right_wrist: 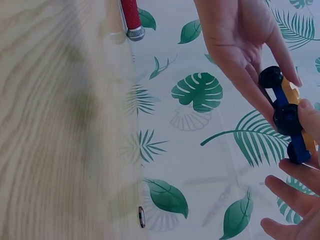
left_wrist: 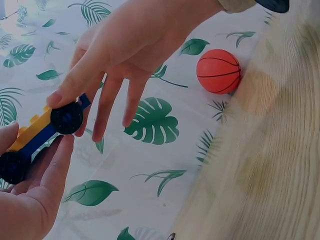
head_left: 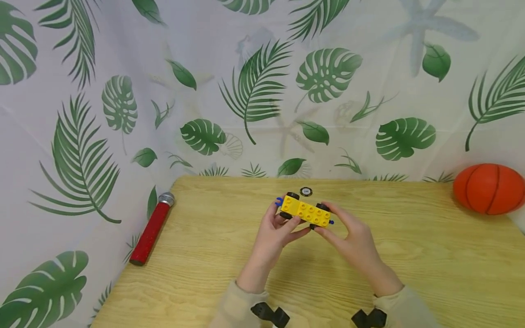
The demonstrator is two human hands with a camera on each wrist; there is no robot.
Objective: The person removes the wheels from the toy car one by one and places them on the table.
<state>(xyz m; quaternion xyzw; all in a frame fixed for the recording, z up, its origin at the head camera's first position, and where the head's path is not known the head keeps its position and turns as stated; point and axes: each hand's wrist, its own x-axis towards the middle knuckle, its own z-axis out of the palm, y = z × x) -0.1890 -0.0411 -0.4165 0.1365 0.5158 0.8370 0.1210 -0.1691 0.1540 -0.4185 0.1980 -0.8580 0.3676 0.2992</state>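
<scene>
Both hands hold a toy car point(head_left: 310, 212) over the table. It has a yellow studded top, a blue underside and black wheels, with a blue hitch at its left end. My left hand point(head_left: 268, 234) grips the left part, its thumb along the near side. At the other end, my right hand point(head_left: 356, 234) pinches the car by its wheels between thumb and finger. The left wrist view shows the car point(left_wrist: 40, 135) side-on, with the remaining fingers of the right hand point(left_wrist: 125, 45) spread. In the right wrist view, the left hand point(right_wrist: 240, 50) lies along the blue underside.
A round black-and-white chip point(head_left: 306, 191) lies on the wooden table point(head_left: 205, 255) just beyond the car. A red microphone point(head_left: 151, 234) with a silver head lies at the left edge. An orange basketball point(head_left: 488, 189) sits at the far right, before a leaf-patterned cloth point(head_left: 262, 159).
</scene>
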